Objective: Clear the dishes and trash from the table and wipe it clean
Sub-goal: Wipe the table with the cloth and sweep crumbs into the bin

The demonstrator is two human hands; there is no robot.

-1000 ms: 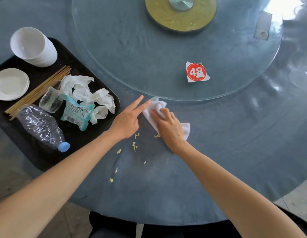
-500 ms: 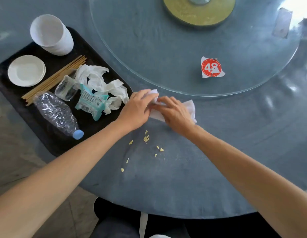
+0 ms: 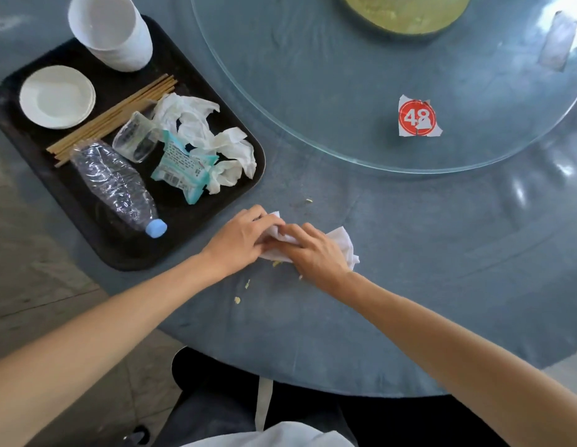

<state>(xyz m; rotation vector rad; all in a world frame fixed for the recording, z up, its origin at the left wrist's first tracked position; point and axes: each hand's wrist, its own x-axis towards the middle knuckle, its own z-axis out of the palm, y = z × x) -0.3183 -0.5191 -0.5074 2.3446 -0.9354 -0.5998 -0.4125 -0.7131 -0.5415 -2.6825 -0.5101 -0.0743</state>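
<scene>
A white cloth (image 3: pixel 340 241) lies bunched on the blue-grey round table (image 3: pixel 442 269) near its front edge. My left hand (image 3: pixel 239 240) grips its left end with curled fingers. My right hand (image 3: pixel 316 253) presses down on its middle with fingers curled over it. Yellow crumbs (image 3: pixel 237 300) lie on the table just in front of my hands, one more (image 3: pixel 309 200) behind them. A black tray (image 3: pixel 190 221) at the left holds stacked white cups (image 3: pixel 111 30), a white saucer (image 3: pixel 56 96), wooden chopsticks (image 3: pixel 113 114), a glass (image 3: pixel 135 140), a crushed plastic bottle (image 3: pixel 116 185), crumpled tissues (image 3: pixel 200 130) and a teal wrapper (image 3: pixel 184 167).
A glass turntable (image 3: pixel 345 91) covers the table's centre with a gold hub (image 3: pixel 406 11) at the top. A torn red "48" sticker (image 3: pixel 416 117) lies on the glass. The table's front edge is close to my body, and floor tiles show at the left.
My left hand has gone from lying flat beside the cloth to gripping its left end. Both hands have drawn the cloth toward me over the crumbs, some now covered.
</scene>
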